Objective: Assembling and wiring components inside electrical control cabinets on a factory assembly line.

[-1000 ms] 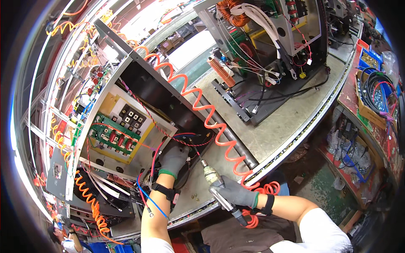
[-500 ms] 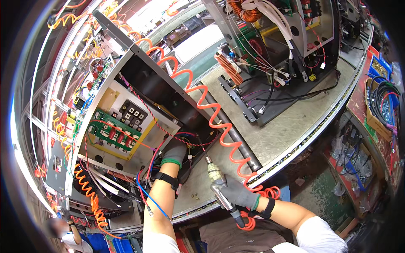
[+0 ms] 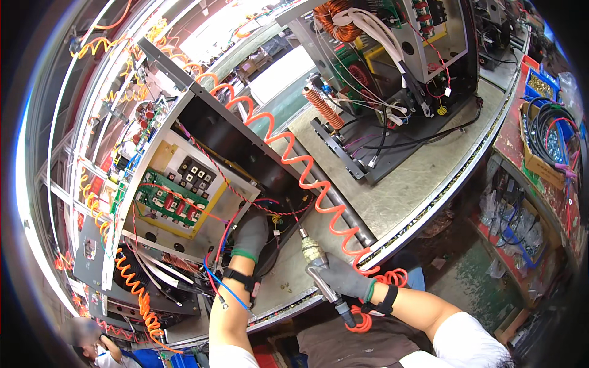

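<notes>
Beside the lower corner of the open-sided machine cabinet (image 3: 228,140), the gloved left hand (image 3: 250,235) reaches in among the wires, while the gloved right hand (image 3: 350,279) holds the power driver (image 3: 313,253) over the tabletop (image 3: 408,205). The right grip is wrapped firmly around the driver body, its slender bit slanting up and away toward the cabinet's base; whether the tip touches anything is too small to tell. The left grip is another matter: the fingers are dark and partly hidden, so I cannot tell whether they pinch a part or merely rest there. Compared with a second ago, the left hand has drawn back slightly from the space near the bit, and a small yellow part (image 3: 277,219) now shows beside it, just above a white connector (image 3: 277,232). The driver keeps much the same slant. To my eye this leaves the spot ahead of the bit less crowded, with the work at the base still in hand and the driver held ready rather than set aside. Loose red and blue leads (image 3: 227,286) hang across the left forearm, close enough that they could snag. The orange coiled hose (image 3: 331,210) runs beside a dark bar (image 3: 354,226) lying on the tabletop, right of the cabinet.
</notes>
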`<state>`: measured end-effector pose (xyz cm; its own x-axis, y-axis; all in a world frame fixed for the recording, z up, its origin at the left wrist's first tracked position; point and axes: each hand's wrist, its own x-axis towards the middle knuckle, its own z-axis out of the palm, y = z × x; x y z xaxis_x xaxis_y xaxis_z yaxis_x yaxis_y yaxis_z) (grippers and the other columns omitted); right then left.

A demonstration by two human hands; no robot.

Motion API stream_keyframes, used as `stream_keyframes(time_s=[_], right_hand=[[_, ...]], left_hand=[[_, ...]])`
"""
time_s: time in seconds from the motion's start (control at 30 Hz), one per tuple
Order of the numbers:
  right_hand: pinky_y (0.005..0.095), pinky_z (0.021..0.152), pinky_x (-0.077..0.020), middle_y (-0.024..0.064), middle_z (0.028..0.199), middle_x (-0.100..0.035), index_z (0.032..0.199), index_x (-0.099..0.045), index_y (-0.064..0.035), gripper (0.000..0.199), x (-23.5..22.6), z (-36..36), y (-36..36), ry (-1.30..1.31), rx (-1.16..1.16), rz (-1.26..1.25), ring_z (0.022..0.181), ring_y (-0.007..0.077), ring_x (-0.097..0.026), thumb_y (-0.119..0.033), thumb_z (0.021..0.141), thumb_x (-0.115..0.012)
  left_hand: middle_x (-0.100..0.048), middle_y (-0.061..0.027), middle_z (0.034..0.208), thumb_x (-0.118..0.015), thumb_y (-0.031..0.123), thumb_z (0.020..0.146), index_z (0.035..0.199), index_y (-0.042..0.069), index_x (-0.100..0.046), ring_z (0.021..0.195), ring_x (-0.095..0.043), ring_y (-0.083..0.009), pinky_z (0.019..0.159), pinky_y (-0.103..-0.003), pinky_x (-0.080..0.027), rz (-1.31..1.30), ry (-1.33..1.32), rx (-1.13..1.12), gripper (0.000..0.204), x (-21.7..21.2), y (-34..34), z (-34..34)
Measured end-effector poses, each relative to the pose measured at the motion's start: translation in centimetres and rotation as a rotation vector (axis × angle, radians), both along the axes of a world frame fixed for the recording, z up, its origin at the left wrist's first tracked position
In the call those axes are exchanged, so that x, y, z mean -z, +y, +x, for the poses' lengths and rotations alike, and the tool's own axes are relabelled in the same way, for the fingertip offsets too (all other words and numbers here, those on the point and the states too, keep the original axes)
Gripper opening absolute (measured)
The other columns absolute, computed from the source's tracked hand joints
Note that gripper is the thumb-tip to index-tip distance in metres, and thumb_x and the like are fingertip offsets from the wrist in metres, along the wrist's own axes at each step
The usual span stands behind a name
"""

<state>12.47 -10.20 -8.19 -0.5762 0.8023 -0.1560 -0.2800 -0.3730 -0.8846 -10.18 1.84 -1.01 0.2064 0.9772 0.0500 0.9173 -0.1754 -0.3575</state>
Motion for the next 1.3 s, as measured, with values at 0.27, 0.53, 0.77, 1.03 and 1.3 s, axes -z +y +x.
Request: stream_keyframes(time_s=[0.27,0.53,0.77,1.03,1.3], right_hand=[[0.0286,0.047,-0.0475,0.0028,0.065,-0.055,0.090,-0.052,-0.0048,0.029,0.0,0.0,0.0,0.009,-0.004,-0.030,0.053,0.0121,-0.056,-0.033,0.090,-0.060],[0.0280,0.044,-0.0488,0.0031,0.063,-0.054,0.090,-0.050,-0.0042,0.028,-0.5,-0.2,-0.4,0.018,0.047,-0.117,0.050,0.0122,-0.055,-0.030,0.090,-0.058],[0.0287,0.045,-0.0487,0.0040,0.065,-0.055,0.092,-0.049,-0.0037,0.031,-0.2,-0.6,-0.7,-0.029,0.077,-0.078,0.051,0.0129,-0.056,-0.032,0.089,-0.060],[0.0293,0.044,-0.0511,0.0055,0.069,-0.055,0.099,-0.046,-0.0031,0.029,-1.0,-0.1,-0.5,-0.027,0.036,-0.114,0.051,0.0137,-0.056,-0.028,0.090,-0.057],[0.0292,0.045,-0.0487,0.0038,0.066,-0.055,0.095,-0.049,-0.0045,0.028,-0.3,-0.4,-0.6,-0.008,0.084,-0.100,0.052,0.0132,-0.056,-0.030,0.089,-0.060]], left_hand=[[-0.062,-0.0082,0.081,-0.060,0.033,0.082,0.103,0.015,-0.067,0.070,-0.063,-0.0305,0.062,-0.043,-0.049,-0.003,-0.102,0.194,0.028,-3.4,-6.7,0.6],[-0.065,-0.0131,0.076,-0.058,0.035,0.083,0.090,0.012,-0.067,0.077,-0.064,-0.0329,0.065,-0.046,-0.048,0.126,-0.300,-0.036,0.025,-2.5,-3.7,3.1],[-0.064,-0.0116,0.096,-0.060,0.025,0.078,0.091,0.013,-0.065,0.084,-0.065,-0.0330,0.065,-0.048,-0.052,0.113,-0.099,-0.044,0.019,-0.6,-2.1,2.7],[-0.058,-0.0167,0.112,-0.058,0.018,0.080,0.120,0.010,-0.050,0.085,-0.064,-0.0345,0.070,-0.049,-0.052,0.126,-0.068,-0.126,0.042,-0.8,-3.2,1.0],[-0.066,-0.0148,0.086,-0.061,0.034,0.083,0.114,0.015,-0.059,0.080,-0.064,-0.0333,0.070,-0.044,-0.051,0.057,-0.423,-0.157,0.037,-2.1,-4.9,-0.2]])
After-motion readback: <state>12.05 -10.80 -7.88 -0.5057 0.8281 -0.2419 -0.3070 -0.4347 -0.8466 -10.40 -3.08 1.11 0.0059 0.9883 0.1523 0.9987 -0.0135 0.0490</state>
